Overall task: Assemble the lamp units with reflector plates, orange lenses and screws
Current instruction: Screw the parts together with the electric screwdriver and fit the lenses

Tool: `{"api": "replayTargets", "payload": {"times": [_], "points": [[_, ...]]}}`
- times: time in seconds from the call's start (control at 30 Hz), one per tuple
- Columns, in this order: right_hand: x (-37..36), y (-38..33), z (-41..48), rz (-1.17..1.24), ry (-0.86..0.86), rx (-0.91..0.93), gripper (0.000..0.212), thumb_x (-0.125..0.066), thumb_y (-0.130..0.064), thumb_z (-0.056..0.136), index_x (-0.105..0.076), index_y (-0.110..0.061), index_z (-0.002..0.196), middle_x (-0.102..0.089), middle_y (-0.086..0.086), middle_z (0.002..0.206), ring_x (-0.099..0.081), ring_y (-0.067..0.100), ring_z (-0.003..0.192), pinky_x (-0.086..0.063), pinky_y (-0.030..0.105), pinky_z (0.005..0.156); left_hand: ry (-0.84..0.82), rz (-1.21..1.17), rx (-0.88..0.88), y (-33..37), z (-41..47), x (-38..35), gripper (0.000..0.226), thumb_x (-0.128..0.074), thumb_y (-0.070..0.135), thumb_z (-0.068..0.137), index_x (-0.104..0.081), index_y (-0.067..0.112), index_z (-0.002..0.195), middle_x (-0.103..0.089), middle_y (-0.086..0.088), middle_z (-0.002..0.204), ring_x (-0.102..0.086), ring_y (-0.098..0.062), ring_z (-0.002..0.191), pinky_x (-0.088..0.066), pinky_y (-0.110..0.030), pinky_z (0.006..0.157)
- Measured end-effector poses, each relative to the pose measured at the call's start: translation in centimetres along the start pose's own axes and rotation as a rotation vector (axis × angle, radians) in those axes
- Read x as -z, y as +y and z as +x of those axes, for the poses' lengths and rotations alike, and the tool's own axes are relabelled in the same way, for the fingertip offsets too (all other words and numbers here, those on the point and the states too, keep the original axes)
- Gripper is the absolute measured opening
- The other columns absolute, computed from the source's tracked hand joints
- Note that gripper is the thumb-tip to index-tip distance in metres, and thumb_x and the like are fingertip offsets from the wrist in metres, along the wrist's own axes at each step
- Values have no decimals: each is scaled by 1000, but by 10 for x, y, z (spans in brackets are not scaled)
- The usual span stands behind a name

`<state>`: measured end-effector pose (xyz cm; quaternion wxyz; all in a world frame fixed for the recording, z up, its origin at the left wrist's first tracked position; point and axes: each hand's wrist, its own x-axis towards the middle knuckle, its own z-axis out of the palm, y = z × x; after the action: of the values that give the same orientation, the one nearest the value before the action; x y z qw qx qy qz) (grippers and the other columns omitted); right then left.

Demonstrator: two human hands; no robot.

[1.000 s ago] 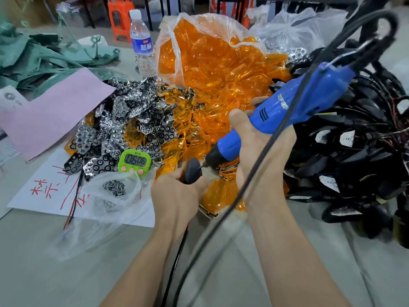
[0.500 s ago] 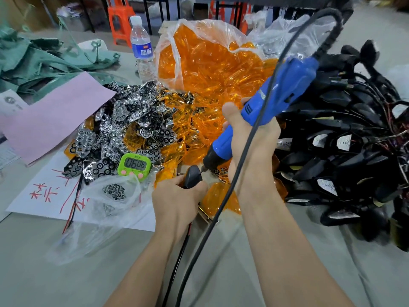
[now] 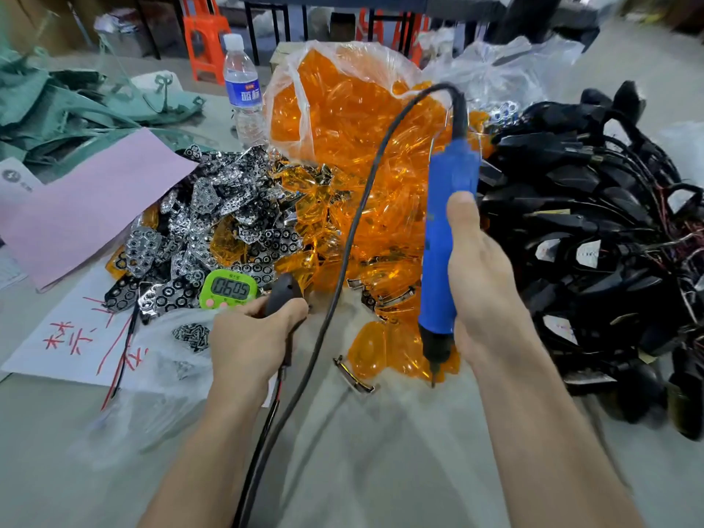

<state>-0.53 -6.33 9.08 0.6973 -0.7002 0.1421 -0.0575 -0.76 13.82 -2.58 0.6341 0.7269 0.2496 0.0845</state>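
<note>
Clenched around the blue electric screwdriver (image 3: pixel 449 230), the right hand (image 3: pixel 484 283) holds it upright, bit pointing down at the table (image 3: pixel 381 451) beside loose orange lenses (image 3: pixel 381 348). Closed too, the left hand (image 3: pixel 247 341) grips a black lamp unit (image 3: pixel 284 295) near the green timer (image 3: pixel 228 289). A clear bag (image 3: pixel 343 108) holds more lenses; reflector plates (image 3: pixel 213 222) lie heaped left, screws (image 3: pixel 192 335) in plastic, black housings (image 3: pixel 594 238) along the right edge.
</note>
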Motion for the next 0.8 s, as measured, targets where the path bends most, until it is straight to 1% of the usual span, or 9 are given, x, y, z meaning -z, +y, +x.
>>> {"api": "replayTargets", "payload": {"times": [0.07,0.1,0.17,0.23,0.3,0.37,0.53,0.67,0.8], "points": [[3,9,-2,-21,9,-18,71,-43,-78,90,-67,-12,103,-60,2,66,-54,9,61,-49,28,57,11,-16,-4,4,1,2,24,-82,41,49,-81,32,71,-73,-4,62,-62,-24,58,-54,-39,58],[3,9,-3,-2,19,-33,74,-43,-81,85,-70,-13,100,-61,0,65,-53,8,58,-49,26,54,15,-20,-8,6,1,2,21,-82,39,50,-81,32,70,-71,-3,59,-61,-23,56,-53,-37,56],[2,9,-3,61,47,-62,65,-43,-79,77,-75,-24,90,-65,-8,67,-56,8,58,-51,30,59,12,-35,-27,10,0,3,12,-83,34,55,-80,34,67,-65,3,52,-55,-19,48,-48,-28,46],[0,11,-4,115,65,-78,60,-43,-76,85,-75,-25,90,-67,-9,69,-57,12,61,-51,36,65,2,-49,-51,12,-1,3,12,-85,27,62,-79,37,64,-62,6,49,-51,-15,42,-45,-23,41],[0,16,-6,174,81,-107,59,-43,-70,96,-74,-20,94,-69,-7,71,-58,15,63,-50,38,67,-6,-50,-68,12,-2,3,17,-87,20,69,-79,35,63,-60,6,49,-49,-15,42,-43,-24,40],[3,19,-7,207,82,-141,60,-43,-67,99,-74,-17,95,-69,-2,74,-58,18,64,-50,39,68,-16,-58,-74,10,-1,3,15,-86,17,72,-80,30,66,-59,5,49,-47,-16,43,-42,-24,42],[10,21,-3,143,1,-193,68,-43,-76,92,-73,-18,111,-72,-3,83,-65,16,71,-52,38,69,-25,-70,-66,7,2,2,6,-84,23,65,-80,27,68,-61,3,51,-48,-16,43,-44,-25,44],[10,18,-4,197,-53,-214,65,-48,-71,72,-73,-21,105,-73,-2,81,-64,13,64,-53,37,66,-21,-63,-58,7,3,0,9,-83,29,58,-80,30,66,-62,2,51,-49,-17,42,-47,-28,45],[7,21,-2,232,-3,-196,59,-48,-69,71,-72,-20,95,-70,0,77,-58,17,64,-51,40,68,-25,-58,-56,8,3,-1,10,-82,31,55,-79,29,64,-61,2,52,-52,-19,42,-46,-29,44]]}}
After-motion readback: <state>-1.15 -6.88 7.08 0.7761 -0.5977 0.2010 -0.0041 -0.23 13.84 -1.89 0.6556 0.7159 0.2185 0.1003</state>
